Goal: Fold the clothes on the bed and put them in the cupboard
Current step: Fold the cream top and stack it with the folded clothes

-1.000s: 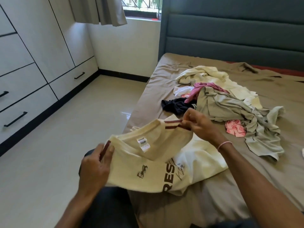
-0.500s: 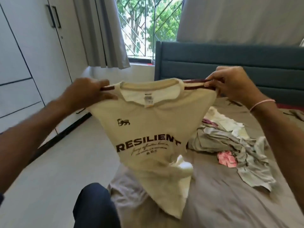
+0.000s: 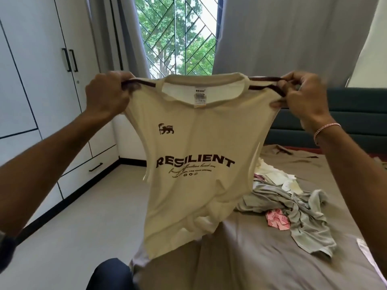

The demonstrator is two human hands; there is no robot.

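The cupboard stands left of the left grip, doors closed. The bed lies below the right grip. The shirt hangs spread between both grips, likely raised so its weight pulls it flat for folding. The pile lies unfolded on the bed, below the right grip. Each grip pinches one shoulder seam.

A home bedroom: a bed with padded headboard, built-in cupboard, curtained window.
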